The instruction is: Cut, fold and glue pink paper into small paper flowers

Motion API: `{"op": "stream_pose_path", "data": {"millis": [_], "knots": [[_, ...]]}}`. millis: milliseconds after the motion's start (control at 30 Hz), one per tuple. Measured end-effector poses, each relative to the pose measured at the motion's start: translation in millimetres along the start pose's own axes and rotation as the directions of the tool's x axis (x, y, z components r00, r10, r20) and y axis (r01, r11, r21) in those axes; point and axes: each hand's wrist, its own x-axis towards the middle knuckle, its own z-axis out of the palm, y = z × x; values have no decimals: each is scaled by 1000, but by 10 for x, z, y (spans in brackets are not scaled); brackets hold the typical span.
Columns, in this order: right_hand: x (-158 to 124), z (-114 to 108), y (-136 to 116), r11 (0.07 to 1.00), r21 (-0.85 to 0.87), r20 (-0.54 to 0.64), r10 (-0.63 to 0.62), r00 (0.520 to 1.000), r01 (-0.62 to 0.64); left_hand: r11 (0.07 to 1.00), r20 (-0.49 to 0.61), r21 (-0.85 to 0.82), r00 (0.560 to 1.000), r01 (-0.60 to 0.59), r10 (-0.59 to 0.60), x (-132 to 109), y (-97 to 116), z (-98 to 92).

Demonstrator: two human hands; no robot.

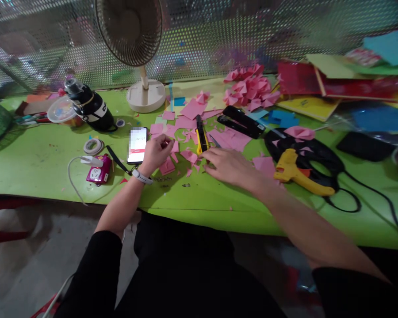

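Note:
My left hand point(158, 152), with a white band on its wrist, is over pink paper pieces point(167, 166) beside a phone point(137, 145). Its fingers are curled together, and whatever they pinch is hidden. My right hand point(227, 167) reaches in low over the table, fingers forward and thumb apart, with nothing visible between them. Its fingertips are by the lower end of a yellow and black utility knife point(202, 138). A thin metal blade tip point(215, 141) shows just beyond the knuckles; the rest is hidden. Pink scraps point(189, 155) are scattered between both hands.
Folded pink paper shapes point(252, 88) are heaped at the back. A black stapler point(241, 122) and a yellow glue gun point(301, 174) lie to the right. A fan point(146, 96), black bottle point(91, 106), tape roll point(93, 146) and purple power adapter point(99, 170) are on the left.

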Motion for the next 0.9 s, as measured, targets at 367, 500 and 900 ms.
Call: {"op": "stream_pose_path", "data": {"millis": [367, 500, 900], "knots": [[197, -8, -99, 988, 152, -197, 38, 980, -8, 981, -75, -197, 997, 2, -17, 27, -17, -137], [189, -35, -44, 996, 92, -257, 32, 966, -8, 979, -49, -201, 999, 6, -16, -8, 39, -115], [382, 260, -25, 982, -181, -159, -90, 983, 61, 987, -12, -154, 999, -44, 42, -2, -3, -44]]}}
